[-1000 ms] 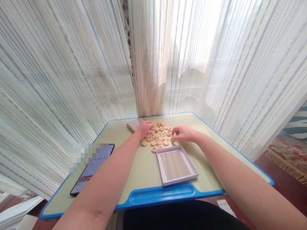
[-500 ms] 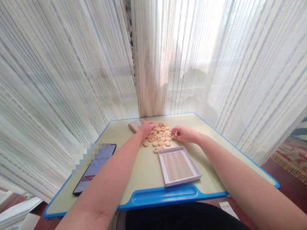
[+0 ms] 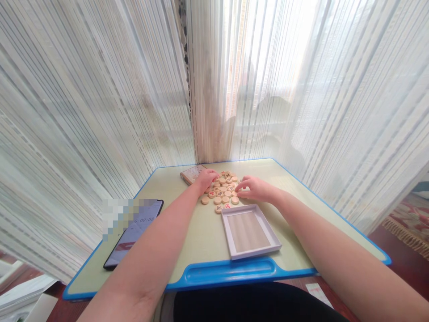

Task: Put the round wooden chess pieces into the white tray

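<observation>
Left hand (image 3: 208,177) curled over the left edge of the round wooden pieces (image 3: 220,194), right hand (image 3: 254,188) bent at their right edge with thumb and fingers slightly parted. Cannot tell, for either, between grasping and merely touching (fingertips too small and partly hidden). Clustered loosely toward the far middle of the desk (image 3: 204,237), mostly flat, some with red or dark characters uppermost, others apparently blank. Probably light, rigid and hard to damage, perhaps a little slippery on the smooth faces and apt to slide if nudged. Best taken by the rim, between thumb and fingertip, rather than by the flat face. Just nearer than the cluster, a shallow pale box (image 3: 226,235); beside the left hand, a flat patterned box (image 3: 191,173); off to the left, partly hidden, a phone (image 3: 134,235).
</observation>
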{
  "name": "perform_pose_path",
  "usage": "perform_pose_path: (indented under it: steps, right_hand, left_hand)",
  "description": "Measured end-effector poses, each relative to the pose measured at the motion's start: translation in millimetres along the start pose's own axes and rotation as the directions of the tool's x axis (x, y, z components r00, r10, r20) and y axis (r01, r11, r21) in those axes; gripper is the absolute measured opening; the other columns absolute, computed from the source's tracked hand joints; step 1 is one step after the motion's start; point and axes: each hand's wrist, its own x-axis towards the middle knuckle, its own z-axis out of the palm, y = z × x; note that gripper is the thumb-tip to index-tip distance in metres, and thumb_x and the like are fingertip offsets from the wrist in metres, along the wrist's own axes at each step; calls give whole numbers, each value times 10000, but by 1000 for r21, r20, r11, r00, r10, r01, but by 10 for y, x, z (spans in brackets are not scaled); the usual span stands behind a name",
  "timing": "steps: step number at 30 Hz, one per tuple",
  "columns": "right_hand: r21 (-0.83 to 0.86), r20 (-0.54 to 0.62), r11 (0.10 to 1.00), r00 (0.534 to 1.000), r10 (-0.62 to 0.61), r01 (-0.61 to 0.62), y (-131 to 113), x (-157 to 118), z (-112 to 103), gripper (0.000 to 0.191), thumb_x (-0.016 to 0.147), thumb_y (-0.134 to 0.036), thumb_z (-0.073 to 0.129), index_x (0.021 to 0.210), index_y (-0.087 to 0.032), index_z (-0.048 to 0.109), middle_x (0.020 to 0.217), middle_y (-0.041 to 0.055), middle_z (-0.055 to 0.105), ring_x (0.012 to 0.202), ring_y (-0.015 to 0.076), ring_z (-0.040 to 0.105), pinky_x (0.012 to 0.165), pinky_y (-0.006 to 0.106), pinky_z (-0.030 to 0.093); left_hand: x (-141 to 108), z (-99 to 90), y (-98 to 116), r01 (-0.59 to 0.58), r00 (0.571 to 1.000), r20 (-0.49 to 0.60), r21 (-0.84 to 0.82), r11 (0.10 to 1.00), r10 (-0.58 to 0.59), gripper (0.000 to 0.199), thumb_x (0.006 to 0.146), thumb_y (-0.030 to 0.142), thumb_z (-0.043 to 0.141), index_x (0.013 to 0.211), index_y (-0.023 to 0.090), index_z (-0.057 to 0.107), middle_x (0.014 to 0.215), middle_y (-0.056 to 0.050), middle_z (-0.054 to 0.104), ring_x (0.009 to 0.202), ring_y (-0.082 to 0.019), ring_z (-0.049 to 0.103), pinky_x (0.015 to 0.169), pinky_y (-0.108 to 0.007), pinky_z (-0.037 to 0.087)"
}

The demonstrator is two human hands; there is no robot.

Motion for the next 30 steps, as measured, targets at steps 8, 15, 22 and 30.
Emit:
perform_pose_path:
  steps: [8,15,22,30]
  right_hand:
    - [-26,-27,998,998,59,-60,-38,25,14,164,698,-287,622,812,-186,684,863,45,608,778,165,570,691,250,435]
    - [-2,-44,1000,999,-23,23,-41,33,50,90,666,-144,568,712,-190,629,804,21,601,726,138,544,667,235,420]
    - [87,-29,994,998,-61,63,-82,-3,-5,231,697,-193,560,882,-225,696,872,23,593,725,136,545,697,254,423]
    - [129,105,991,994,-44,30,-148,-24,-16,127,666,-293,648,748,-226,718,843,19,596,752,148,555,679,249,432]
  left_hand:
    - [-17,9,13,20,1000,-2,11,1000,-20,49,584,146,521,611,153,561,449,65,370,361,-31,243,390,-188,127]
    - [-28,17,26,12,1000,-9,22,1000,-12,61,613,122,510,609,151,564,448,63,362,379,-41,260,398,-189,149]
    - [-11,9,18,28,1000,13,24,999,-28,47,630,125,520,603,146,553,453,65,353,382,-38,256,399,-185,147]
    - [-34,15,45,44,999,6,-2,999,-44,38,600,132,528,618,147,557,441,65,365,361,-33,254,394,-185,136]
